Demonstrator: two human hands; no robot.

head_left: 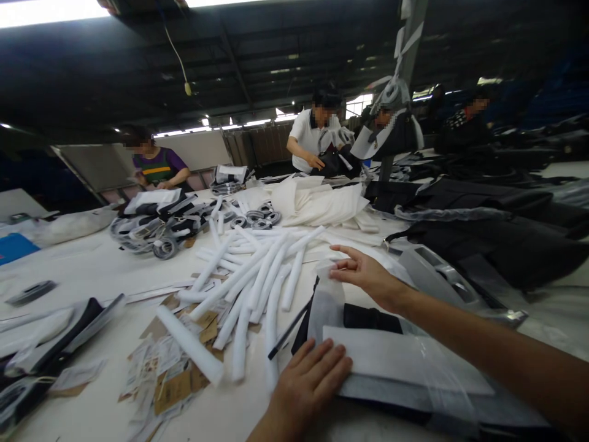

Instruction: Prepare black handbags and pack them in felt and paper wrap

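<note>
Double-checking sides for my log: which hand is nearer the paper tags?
Left. The left hand, resting at the white sheet's edge, is to the right of the paper tags; the right hand is farther right and farther forward.

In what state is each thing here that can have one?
Left bare hand, palm down, fingers over sheet
Right bare hand, raised, fingers slightly bent
Whitish rectangular sheet, lying over black material
White foam-like cylindrical tubes, loose, heaped crosswise
Brown and white paper tags, scattered, overlapping
Large white flexible sheets, piled unevenly
Black bag-like item, hanging
</note>
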